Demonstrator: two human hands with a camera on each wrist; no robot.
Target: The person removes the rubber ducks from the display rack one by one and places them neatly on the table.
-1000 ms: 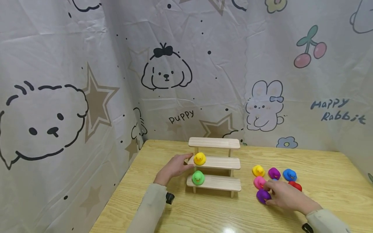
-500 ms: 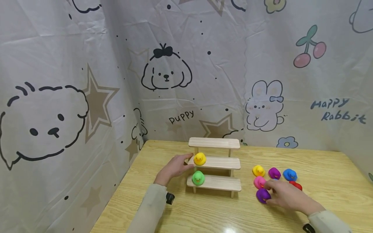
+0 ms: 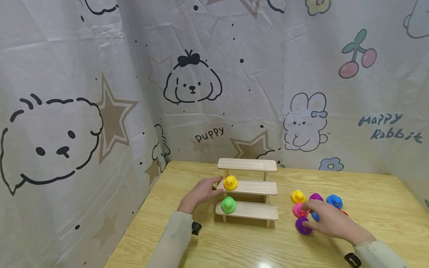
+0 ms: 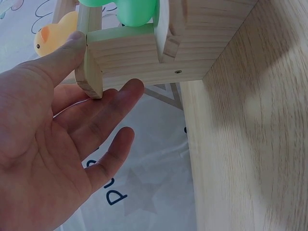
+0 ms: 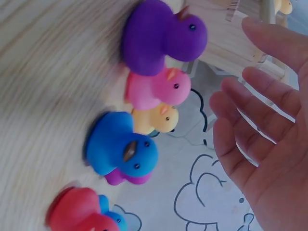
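My left hand point(image 3: 201, 194) pinches the left end of the middle tier of a three-tier wooden display shelf point(image 3: 256, 187); in the left wrist view the thumb lies on the board's edge with fingers behind it. A yellow rubber duck point(image 3: 230, 182) sits at the left of the middle tier, a green rubber duck point(image 3: 229, 205) at the left of the bottom one. My right hand point(image 3: 331, 222) hovers over the loose ducks, fingers loosely extended. Nearest it are a purple rubber duck point(image 5: 147, 38) and a pink one point(image 5: 154, 89). The right wrist view shows a gap between hand and ducks.
Further loose ducks stand on the wooden table point(image 3: 254, 245): yellow point(image 3: 298, 197), magenta point(image 3: 316, 197), blue point(image 3: 335, 201), another blue point(image 5: 120, 144) and red point(image 5: 77, 209). My right hand partly covers some in the head view. A printed curtain point(image 3: 254, 96) stands behind the table.
My right hand has lifted slightly and its fingers have spread away from the purple duck, which now sits turned a little. The left hand keeps its place on the shelf.
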